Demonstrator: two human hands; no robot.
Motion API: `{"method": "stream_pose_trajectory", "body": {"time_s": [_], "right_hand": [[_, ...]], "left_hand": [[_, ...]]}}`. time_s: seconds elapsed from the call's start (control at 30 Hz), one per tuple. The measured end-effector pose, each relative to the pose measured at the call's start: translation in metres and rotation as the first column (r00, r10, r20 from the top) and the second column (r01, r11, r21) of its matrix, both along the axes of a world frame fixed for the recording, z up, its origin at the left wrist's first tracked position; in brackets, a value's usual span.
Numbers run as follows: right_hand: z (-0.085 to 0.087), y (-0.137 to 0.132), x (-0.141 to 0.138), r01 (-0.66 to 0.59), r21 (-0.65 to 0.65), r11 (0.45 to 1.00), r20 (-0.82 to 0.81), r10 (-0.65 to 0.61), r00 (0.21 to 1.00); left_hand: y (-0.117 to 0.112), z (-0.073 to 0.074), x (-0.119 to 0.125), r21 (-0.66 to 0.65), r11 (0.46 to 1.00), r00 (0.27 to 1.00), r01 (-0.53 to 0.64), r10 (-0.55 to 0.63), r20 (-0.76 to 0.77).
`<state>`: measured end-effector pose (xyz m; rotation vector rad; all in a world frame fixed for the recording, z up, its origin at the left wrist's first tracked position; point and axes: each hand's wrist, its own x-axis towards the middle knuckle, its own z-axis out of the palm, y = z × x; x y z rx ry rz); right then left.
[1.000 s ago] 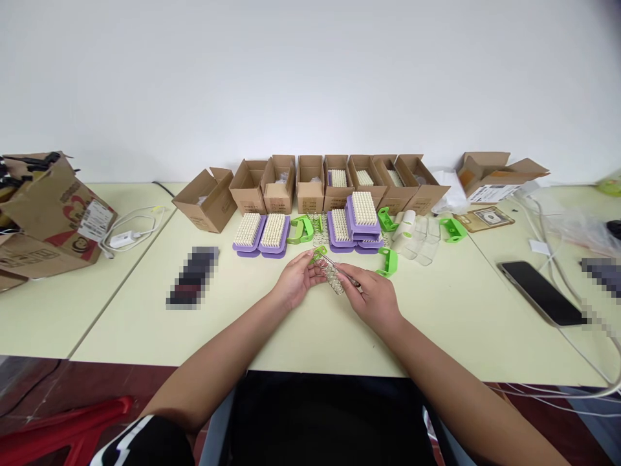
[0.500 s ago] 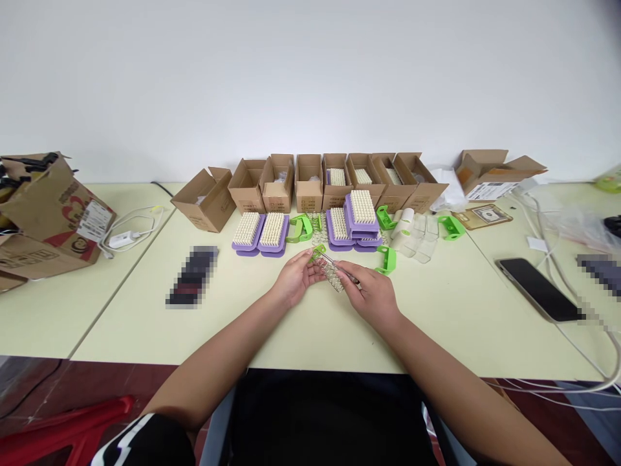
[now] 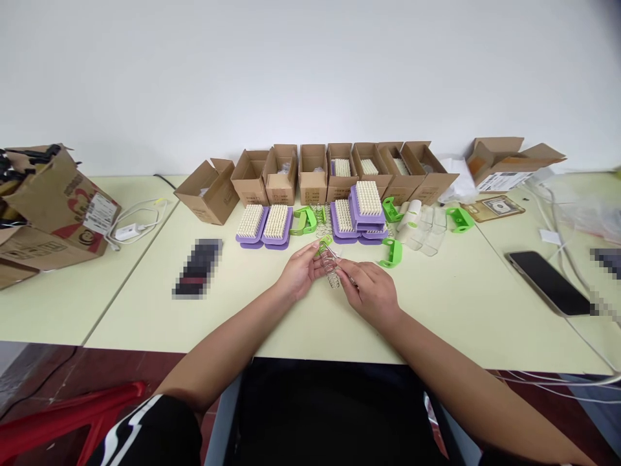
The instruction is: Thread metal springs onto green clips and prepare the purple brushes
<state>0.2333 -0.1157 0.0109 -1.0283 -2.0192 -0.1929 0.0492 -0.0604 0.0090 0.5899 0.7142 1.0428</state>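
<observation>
In front of me, just above the table, my left hand (image 3: 299,270) pinches a small green plastic piece (image 3: 326,241) between thumb and fingers. A coiled metal spring (image 3: 330,270) hangs from that piece, beside the left fingertips. My right hand (image 3: 372,291) is closed around a slim metal tool (image 3: 334,253), whose tip points at the green piece; its exact kind is hard to make out. Behind the hands lie more springs (image 3: 323,220), green brackets (image 3: 305,221) and purple brush heads (image 3: 276,223) with cream bristles.
Small open cartons (image 3: 313,175) line the wall. Clear plastic cases (image 3: 429,233) and a green bracket (image 3: 460,220) lie to the right, with a phone (image 3: 548,283) and white cables farther out. A large carton (image 3: 63,200) stands at the left.
The spring now hangs more upright below the green piece, and the tool has shifted slightly. Both hands keep their grips. The whole view has moved a little.
</observation>
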Motion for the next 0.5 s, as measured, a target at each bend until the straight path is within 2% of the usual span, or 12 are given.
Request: {"method": "stream_pose_trajectory", "body": {"time_s": [0.1,0.17,0.3,0.5], "right_hand": [[0.000,0.001,0.003,0.003,-0.051,0.999,-0.081,-0.007,0.997],[0.001,0.002,0.006,-0.008,-0.150,0.989,-0.154,-0.015,0.988],[0.005,0.005,0.014,-0.081,-0.362,0.929,-0.326,-0.045,0.944],[0.010,0.010,0.024,-0.196,-0.473,0.859,-0.468,-0.057,0.882]], "left_hand": [[0.000,-0.004,0.000,-0.003,1.000,1.000,-0.002,0.002,-0.006],[0.001,-0.006,-0.001,-0.013,1.000,1.000,0.000,0.000,-0.016],[0.002,-0.008,-0.002,-0.013,1.000,0.999,0.011,-0.011,-0.043],[0.003,-0.010,-0.001,0.018,1.000,0.996,0.025,-0.024,-0.082]]}}
